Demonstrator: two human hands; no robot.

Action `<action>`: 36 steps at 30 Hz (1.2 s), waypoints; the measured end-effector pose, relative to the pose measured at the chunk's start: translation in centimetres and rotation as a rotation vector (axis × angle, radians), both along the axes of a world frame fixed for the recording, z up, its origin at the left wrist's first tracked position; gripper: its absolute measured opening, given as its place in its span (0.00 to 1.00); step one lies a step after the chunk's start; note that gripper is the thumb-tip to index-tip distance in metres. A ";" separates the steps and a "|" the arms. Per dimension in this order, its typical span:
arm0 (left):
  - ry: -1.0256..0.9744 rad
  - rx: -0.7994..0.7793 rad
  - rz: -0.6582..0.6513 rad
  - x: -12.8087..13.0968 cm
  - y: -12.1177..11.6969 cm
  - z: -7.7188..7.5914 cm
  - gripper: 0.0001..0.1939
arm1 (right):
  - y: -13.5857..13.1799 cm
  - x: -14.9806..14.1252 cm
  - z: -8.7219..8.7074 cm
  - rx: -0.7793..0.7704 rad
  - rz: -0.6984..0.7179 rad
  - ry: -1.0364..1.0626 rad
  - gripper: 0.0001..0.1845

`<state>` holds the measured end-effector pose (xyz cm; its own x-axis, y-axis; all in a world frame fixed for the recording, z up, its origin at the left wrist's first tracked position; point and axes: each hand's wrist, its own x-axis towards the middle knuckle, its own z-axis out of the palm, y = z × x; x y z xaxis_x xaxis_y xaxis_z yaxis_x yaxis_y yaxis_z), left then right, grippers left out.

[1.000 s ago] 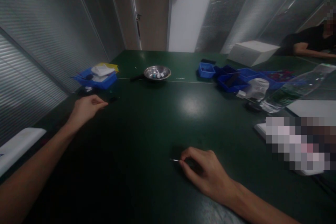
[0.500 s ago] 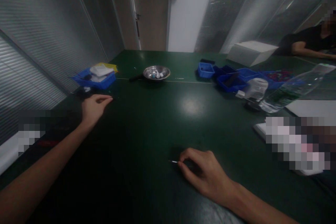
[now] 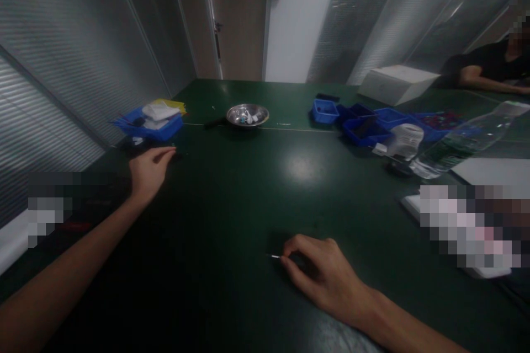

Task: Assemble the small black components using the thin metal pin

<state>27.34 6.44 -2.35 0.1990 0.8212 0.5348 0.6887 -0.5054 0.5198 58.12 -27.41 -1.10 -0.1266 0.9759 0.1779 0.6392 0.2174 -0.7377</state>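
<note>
Between my left hand (image 3: pixel 151 172) and my right hand (image 3: pixel 325 273), the worktop (image 3: pixel 232 193) gave me a wide open lane forward, up to the metal bowl (image 3: pixel 247 124) in the middle. A blue tray (image 3: pixel 169 131) stood in the way just beyond my left hand. The gap between bowl and small blue bin (image 3: pixel 325 116) was passable; farther right, more blue bins (image 3: pixel 366 138) and a clear bottle (image 3: pixel 449 143) crowded the way.

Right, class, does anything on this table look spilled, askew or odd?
Only the bottle on the right stands out: it appears tilted, though lens distortion near the edge may explain that. No spill or damage is clear.
</note>
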 end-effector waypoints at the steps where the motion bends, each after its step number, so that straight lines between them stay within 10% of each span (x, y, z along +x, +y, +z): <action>1: 0.010 0.009 -0.002 0.0 0.0 -0.1 0.17 | 0.0 0.0 0.0 -0.002 0.002 0.002 0.06; 36: 0.404 -0.011 -0.078 -0.6 0.5 -1.2 0.22 | -0.1 -0.2 -0.1 -0.028 0.015 -0.006 0.05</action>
